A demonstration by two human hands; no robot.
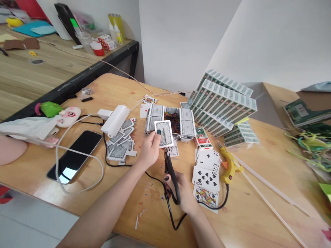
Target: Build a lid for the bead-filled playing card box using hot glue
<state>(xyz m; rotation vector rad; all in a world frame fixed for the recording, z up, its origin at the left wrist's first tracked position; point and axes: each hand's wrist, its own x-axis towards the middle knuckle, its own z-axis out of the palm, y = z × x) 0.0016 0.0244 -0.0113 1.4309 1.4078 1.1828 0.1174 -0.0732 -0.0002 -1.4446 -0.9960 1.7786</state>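
Between thumb and fingers, my left hand point(151, 148) grips a playing card point(164, 130), its grey patterned back facing up. My right hand point(181, 193) is wrapped round the black handles of a pair of scissors point(170, 170), whose blades meet the card's lower edge. Just beyond the card sits a box-like piece built of playing cards point(187, 120), with a dark multicoloured middle. Right of it lies a red and green card box point(203, 137). Face-up cards point(207, 177) are spread near my right hand, and face-down cards point(121, 150) lie left of my left hand.
A yellow glue gun point(230, 165) with a black cord lies at right, beside long glue sticks point(271, 193). Stacked card boxes point(224, 103) lean behind. At left are a phone point(77, 155), a white cable point(102, 168) and a white power bank-like block point(115, 120). Paper scraps point(136, 222) dot the front.
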